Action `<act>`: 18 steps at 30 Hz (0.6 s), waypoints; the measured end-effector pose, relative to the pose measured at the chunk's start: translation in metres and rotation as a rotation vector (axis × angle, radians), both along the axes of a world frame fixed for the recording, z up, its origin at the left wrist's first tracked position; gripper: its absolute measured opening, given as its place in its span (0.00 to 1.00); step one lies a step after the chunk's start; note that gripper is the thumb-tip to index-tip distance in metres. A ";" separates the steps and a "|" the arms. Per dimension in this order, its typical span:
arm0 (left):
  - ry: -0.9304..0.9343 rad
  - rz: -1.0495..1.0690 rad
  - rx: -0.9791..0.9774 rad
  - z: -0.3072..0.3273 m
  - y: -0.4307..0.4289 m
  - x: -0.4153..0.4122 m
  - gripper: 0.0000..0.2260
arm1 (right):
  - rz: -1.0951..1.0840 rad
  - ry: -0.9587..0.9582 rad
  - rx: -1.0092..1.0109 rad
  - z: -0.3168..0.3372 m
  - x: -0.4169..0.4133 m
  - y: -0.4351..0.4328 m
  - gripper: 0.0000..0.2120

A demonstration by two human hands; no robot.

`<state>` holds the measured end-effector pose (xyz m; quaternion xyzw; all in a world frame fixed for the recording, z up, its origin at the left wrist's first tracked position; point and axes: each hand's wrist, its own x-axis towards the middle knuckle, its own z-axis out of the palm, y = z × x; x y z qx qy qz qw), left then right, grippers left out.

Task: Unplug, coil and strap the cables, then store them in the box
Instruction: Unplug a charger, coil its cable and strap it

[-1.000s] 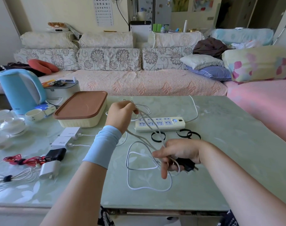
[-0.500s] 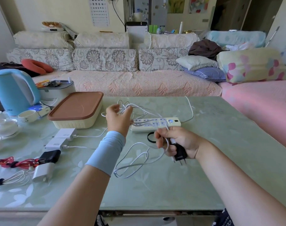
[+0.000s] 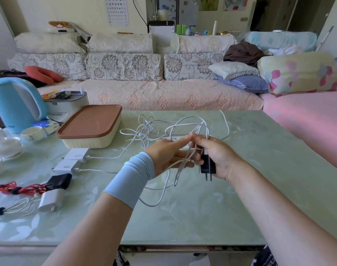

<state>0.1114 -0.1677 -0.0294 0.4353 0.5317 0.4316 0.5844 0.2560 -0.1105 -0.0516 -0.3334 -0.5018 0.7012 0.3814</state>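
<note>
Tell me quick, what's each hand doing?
Left hand: on the white cable, fingers fairly straight; grip cannot be told.
Right hand: closed around the black charger and cable loops.
</note>
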 end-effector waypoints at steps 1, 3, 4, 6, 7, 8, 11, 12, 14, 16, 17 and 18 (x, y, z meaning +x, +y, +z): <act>0.078 0.010 0.007 0.000 -0.001 -0.001 0.19 | -0.029 -0.055 0.037 0.000 0.001 0.000 0.10; 0.188 0.009 0.027 0.000 -0.001 -0.005 0.18 | -0.068 -0.122 0.087 -0.001 0.001 0.000 0.09; 0.215 -0.009 0.045 0.000 -0.003 -0.006 0.18 | -0.080 -0.133 0.093 -0.001 0.000 -0.001 0.09; 0.212 -0.100 0.071 0.001 -0.004 -0.007 0.17 | -0.102 -0.129 0.092 -0.001 -0.002 -0.003 0.09; 0.188 -0.154 0.073 0.001 -0.006 -0.008 0.17 | -0.112 -0.121 0.093 -0.001 -0.004 -0.003 0.09; 0.163 -0.191 0.070 0.002 -0.007 -0.008 0.17 | -0.121 -0.109 0.092 0.000 -0.004 -0.003 0.09; 0.028 -0.168 0.083 0.002 -0.006 -0.007 0.13 | -0.119 -0.047 0.112 0.000 -0.003 -0.003 0.13; -0.050 -0.128 0.096 0.003 -0.004 -0.007 0.13 | -0.100 -0.025 0.119 0.001 -0.001 -0.003 0.14; -0.245 -0.037 0.115 0.005 0.000 -0.008 0.12 | -0.044 0.002 0.132 0.001 0.000 -0.005 0.14; -0.378 0.024 0.126 0.006 0.004 -0.012 0.13 | -0.020 -0.050 0.180 -0.001 -0.002 -0.006 0.21; -0.390 0.032 0.120 0.005 0.005 -0.013 0.13 | -0.026 -0.092 0.215 -0.003 -0.003 -0.007 0.23; -0.385 0.029 0.102 0.004 0.005 -0.014 0.13 | -0.036 -0.121 0.239 -0.004 -0.005 -0.008 0.23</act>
